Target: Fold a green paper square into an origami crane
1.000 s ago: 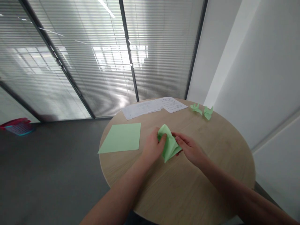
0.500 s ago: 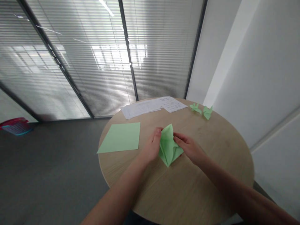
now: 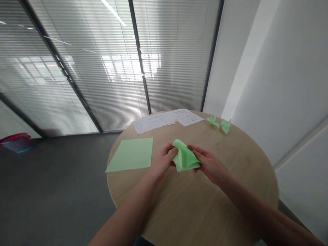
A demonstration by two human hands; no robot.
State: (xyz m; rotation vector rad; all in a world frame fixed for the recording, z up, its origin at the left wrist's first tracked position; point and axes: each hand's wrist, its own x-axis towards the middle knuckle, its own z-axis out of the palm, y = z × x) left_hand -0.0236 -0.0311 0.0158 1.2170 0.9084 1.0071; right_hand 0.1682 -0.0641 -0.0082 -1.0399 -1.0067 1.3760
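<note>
A green sheet of folded paper (image 3: 185,158) is held between both hands over the middle of the table, its layers bent and partly opened out. My left hand (image 3: 164,160) pinches its left edge, thumb on top. On the right side, my right hand (image 3: 208,164) grips a corner, with some fingertips hidden beneath the paper. A flat green sheet (image 3: 132,153) lies on the table left of my left hand.
The round wooden table (image 3: 205,208) stands near a glass wall with blinds. White printed sheets (image 3: 159,121) lie at its far edge. Two small green folded paper shapes (image 3: 212,121) sit at the back right. A red and blue basket (image 3: 17,143) is on the floor at far left.
The folded paper has changed from a pointed, kite-like outline to a wider, curled shape. Its lower tip no longer points toward me. Both hands still hold its sides.
</note>
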